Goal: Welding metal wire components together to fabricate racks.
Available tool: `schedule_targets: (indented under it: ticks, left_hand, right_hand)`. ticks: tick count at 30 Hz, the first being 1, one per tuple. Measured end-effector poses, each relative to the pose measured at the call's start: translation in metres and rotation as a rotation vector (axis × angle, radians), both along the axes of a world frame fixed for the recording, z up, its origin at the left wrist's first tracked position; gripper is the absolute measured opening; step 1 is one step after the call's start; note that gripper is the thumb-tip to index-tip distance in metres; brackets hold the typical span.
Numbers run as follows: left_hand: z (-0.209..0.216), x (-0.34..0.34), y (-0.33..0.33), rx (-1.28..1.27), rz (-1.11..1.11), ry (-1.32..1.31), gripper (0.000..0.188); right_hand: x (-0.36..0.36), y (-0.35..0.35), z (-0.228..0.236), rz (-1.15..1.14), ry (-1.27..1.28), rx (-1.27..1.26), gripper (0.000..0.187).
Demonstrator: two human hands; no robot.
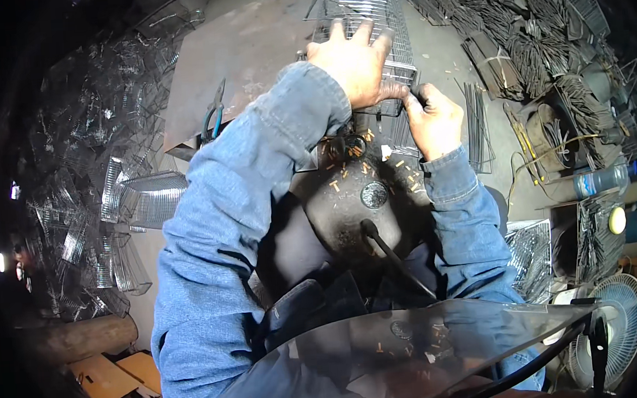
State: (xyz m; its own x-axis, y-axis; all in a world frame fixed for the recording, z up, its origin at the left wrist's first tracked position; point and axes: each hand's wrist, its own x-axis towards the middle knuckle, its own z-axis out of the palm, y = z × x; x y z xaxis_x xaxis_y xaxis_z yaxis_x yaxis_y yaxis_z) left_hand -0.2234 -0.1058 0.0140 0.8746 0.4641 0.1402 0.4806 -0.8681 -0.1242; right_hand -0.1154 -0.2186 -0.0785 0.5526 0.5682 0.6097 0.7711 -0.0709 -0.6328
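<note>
A wire-mesh basket (368,2) of thin shiny metal lies ahead of me at the top of the view. My left hand (350,66) rests across its near part, palm down, fingers spread over the wires and thumb stretched toward the right. Just beside that thumb is my right hand (438,122), with thumb and fingers pinched together at the basket's near right corner. What it pinches is hidden by the fingers. Below the hands, a dark rounded metal surface (341,212) carries scattered short brownish bits (356,151).
Pliers with teal handles (214,118) lie on a grey metal sheet (244,50). Heaped wire baskets (158,198) fill the left side. Bundles of dark rods (500,64), a plastic bottle (602,180) and a fan (611,327) are on the right. A transparent visor (386,355) crosses the lower view.
</note>
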Motion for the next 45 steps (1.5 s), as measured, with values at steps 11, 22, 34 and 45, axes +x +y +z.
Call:
schedule_targets:
  ticks: [11, 22, 34, 45]
  left_hand:
    - [-0.025, -0.009, 0.011, 0.213, -0.035, -0.182, 0.076]
    - [-0.028, -0.033, 0.028, 0.2, -0.041, -0.169, 0.074]
    - [-0.023, -0.013, 0.025, 0.087, -0.061, -0.122, 0.075]
    - [-0.023, -0.022, 0.037, 0.185, -0.112, -0.146, 0.078]
  right_hand:
    - [-0.011, -0.001, -0.002, 0.047, -0.189, 0.02, 0.007]
    - [-0.007, -0.014, -0.043, 0.233, 0.377, -0.545, 0.044]
    - [-0.059, -0.068, -0.256, 0.613, 0.517, -1.491, 0.046]
    - [-0.001, -0.203, 0.049, 0.657, 1.132, -0.095, 0.076]
